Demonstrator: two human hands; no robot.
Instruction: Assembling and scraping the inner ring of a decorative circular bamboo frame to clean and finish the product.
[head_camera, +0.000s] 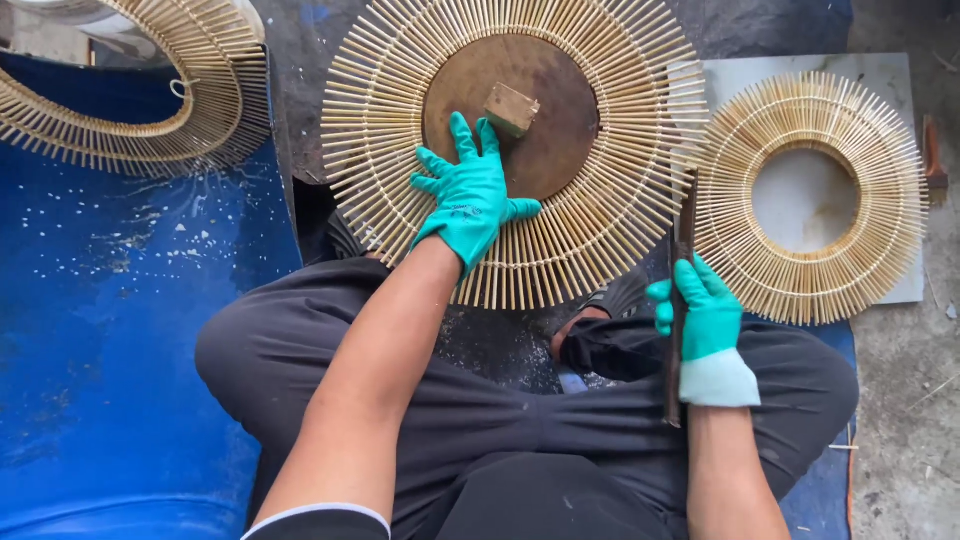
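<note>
Big sunburst (590, 215) lies on the floor before the crossed legs; its right rim touches a smaller sunburst (810, 195). Left hand (468, 195) presses flat on it, fingers apart, below the wood block (511, 108). Right hand (705, 318), fingers clamped on a dark bar (678, 330) held upright at that rim.

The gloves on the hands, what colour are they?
Teal green, both the left hand and right hand; the head view shows it.
</note>
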